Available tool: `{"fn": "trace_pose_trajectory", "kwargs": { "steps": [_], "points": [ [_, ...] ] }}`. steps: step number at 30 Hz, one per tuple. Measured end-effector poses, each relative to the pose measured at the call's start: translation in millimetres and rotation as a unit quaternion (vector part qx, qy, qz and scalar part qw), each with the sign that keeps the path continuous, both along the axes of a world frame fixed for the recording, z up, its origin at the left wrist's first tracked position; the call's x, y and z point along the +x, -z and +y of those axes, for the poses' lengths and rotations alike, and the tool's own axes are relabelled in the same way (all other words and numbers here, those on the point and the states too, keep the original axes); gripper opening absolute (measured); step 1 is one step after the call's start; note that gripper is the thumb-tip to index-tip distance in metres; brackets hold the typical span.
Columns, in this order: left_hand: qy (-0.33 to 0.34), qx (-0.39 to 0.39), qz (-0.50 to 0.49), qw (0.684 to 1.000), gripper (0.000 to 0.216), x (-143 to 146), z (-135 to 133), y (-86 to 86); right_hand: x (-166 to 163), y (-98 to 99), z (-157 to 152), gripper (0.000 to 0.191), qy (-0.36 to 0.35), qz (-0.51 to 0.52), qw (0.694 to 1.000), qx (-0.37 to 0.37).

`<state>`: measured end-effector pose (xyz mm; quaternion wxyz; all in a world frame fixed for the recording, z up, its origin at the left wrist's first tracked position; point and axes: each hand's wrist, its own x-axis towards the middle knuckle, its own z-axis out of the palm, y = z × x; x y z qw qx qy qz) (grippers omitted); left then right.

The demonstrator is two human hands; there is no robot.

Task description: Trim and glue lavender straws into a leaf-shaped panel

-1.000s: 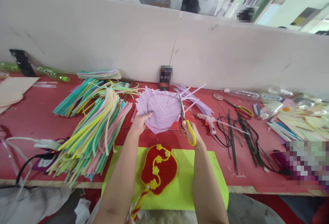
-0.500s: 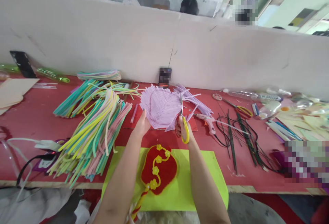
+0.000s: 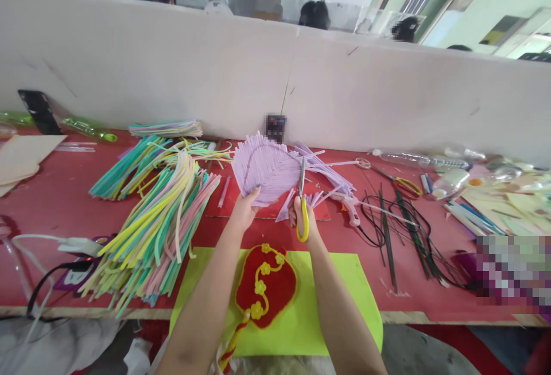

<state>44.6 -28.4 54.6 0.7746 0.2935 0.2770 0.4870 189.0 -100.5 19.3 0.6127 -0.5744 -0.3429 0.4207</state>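
Note:
My left hand pinches the lower edge of a lilac woven fan-shaped piece and holds it tilted above the red table. My right hand grips yellow-handled scissors, blades pointing up at the piece's right edge. Loose lilac strip ends hang by the blades. Below my hands, a red fan with yellow flowers lies on a lime green sheet.
A large heap of pastel strips lies on the left. A glue gun, dark wires and a second pair of scissors lie on the right. A white partition backs the table, with other people's heads behind it.
The lilac piece has been turned and lifted slightly. My right hand with the scissors has shifted left and closer to its right edge, and cut strip ends now hang there.

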Motion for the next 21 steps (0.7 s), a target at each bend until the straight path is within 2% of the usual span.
{"fn": "trace_pose_trajectory", "kwargs": {
  "steps": [2, 5, 16, 21],
  "points": [
    [-0.034, -0.005, 0.023, 0.999, 0.042, -3.5, 4.4, 0.8, 2.4, -0.8, -0.7, 0.059, -0.013, -0.013, 1.000, 0.010],
    [-0.048, 0.001, 0.042, 0.998, 0.040, -9.7, 9.1, 2.4, 7.2, -3.4, -2.9, 0.062, -0.038, -0.028, 0.999, 0.020],
    [-0.024, 0.011, 0.070, 0.997, 0.040, -19.6, 9.0, -1.7, 19.1, -11.6, -11.4, 0.064, -0.106, -0.061, 0.991, 0.045],
    [-0.017, 0.018, 0.071, 0.997, 0.040, -20.6, 9.2, -1.9, 21.1, -10.3, -11.8, 0.061, -0.104, -0.076, 0.990, 0.059]
  ]
}}
